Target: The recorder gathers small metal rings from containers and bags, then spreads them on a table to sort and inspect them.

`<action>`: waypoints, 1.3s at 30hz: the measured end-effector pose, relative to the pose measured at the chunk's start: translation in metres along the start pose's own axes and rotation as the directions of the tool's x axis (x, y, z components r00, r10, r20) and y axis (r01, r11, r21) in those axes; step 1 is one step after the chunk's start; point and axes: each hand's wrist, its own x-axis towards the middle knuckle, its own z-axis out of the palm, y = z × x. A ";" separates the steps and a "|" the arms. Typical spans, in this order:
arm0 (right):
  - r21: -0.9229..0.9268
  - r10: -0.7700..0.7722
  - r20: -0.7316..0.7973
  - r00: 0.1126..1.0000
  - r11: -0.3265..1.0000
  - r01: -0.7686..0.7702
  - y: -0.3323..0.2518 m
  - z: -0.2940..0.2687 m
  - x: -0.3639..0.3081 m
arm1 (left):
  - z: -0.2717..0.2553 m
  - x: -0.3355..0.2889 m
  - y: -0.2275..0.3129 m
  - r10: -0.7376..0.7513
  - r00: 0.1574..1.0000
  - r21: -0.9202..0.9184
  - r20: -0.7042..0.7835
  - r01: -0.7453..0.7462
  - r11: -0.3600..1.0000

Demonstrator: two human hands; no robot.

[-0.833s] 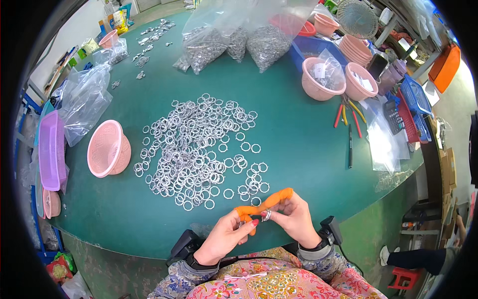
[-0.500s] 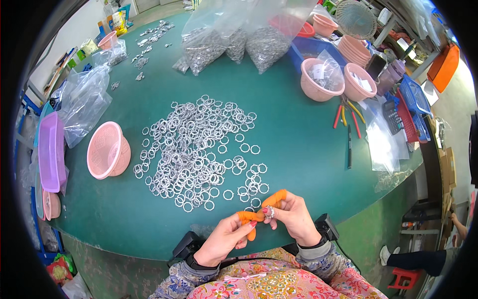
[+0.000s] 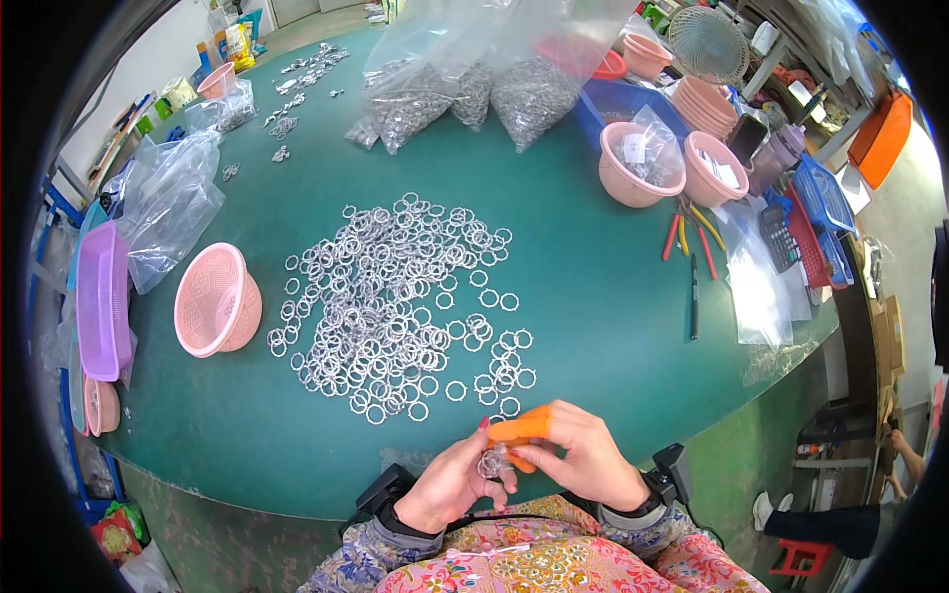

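Observation:
At the table's near edge, my left hand (image 3: 450, 486) is closed around a few silver metal rings (image 3: 491, 463) with small knobs on their rims. My right hand (image 3: 583, 457) meets it from the right. Its thumb pinches toward the rings, and an orange finger cot (image 3: 521, 426) covers its index finger, stretched over the left fingertips. The fingers overlap, so the exact number of rings held is hidden. Just beyond my hands, a wide pile of loose silver rings (image 3: 381, 331) spreads over the green table (image 3: 603, 296).
A pink basket (image 3: 219, 301) stands left of the pile, beside a purple tray (image 3: 102, 301). Clear bags of metal parts (image 3: 534, 94) sit at the back. On the right are pink bowls (image 3: 641, 168), pliers (image 3: 682, 232), a black pen (image 3: 694, 296) and a calculator (image 3: 781, 237).
My hands have shifted slightly down and closer together. The rings have passed from the right fingertips into the left hand's grasp. The right index finger now reaches across to the left.

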 end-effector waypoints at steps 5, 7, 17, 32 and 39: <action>-0.259 -0.090 -0.106 0.990 0.964 0.060 0.019 -0.013 0.016 | 0.002 -0.001 0.005 0.040 0.995 0.028 -0.087 -0.038 0.999; -0.352 -0.033 -0.145 0.989 0.936 -0.021 0.031 -0.010 0.023 | -0.008 -0.001 0.005 0.097 0.992 0.141 -0.084 -0.084 0.986; -0.374 0.053 -0.178 0.983 0.920 -0.118 0.049 -0.003 0.026 | -0.006 -0.009 0.022 0.338 0.936 0.319 -0.100 -0.292 0.902; -0.311 -0.186 -0.167 0.968 0.942 0.127 0.046 0.007 0.034 | -0.010 -0.013 0.016 0.295 0.952 0.297 -0.080 -0.260 0.919; 0.057 -0.003 -0.109 0.994 0.998 0.010 0.022 0.005 0.022 | -0.007 -0.008 0.012 0.311 0.950 0.310 -0.042 -0.283 0.907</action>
